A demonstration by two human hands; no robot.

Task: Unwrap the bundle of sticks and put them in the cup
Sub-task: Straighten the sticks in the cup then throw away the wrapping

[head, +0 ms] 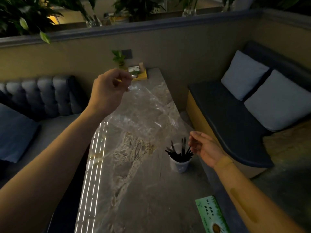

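Cup (179,163), pale, stands upright on the right part of the marbled worktop (143,190), holding the black sticks (180,153); they fan out of its mouth at loose angles, tips spread left and right.

Right hand (206,148) hovers just right of the cup, fingers lightly curled, fingertips at the upper ends of the rightmost sticks; whether it pinches one or merely touches cannot be told.

Left hand (109,88) is raised over the far part of the worktop, fingers clenched on the top corner of a clear plastic wrap (148,115). The wrap hangs from it down to the worktop, crinkled, spreading toward the cup and partly veiling the surface behind it.

Far end of worktop: a yellow tray (142,75) with a small box and a sprig of plant (119,58), partly hidden by the left hand. Near right edge: a green printed card (212,214), lying flat.

Tufted dark sofa (45,91) left of the worktop; bench with two pale cushions (257,91) right. Bright striped reflection along the worktop's left edge.
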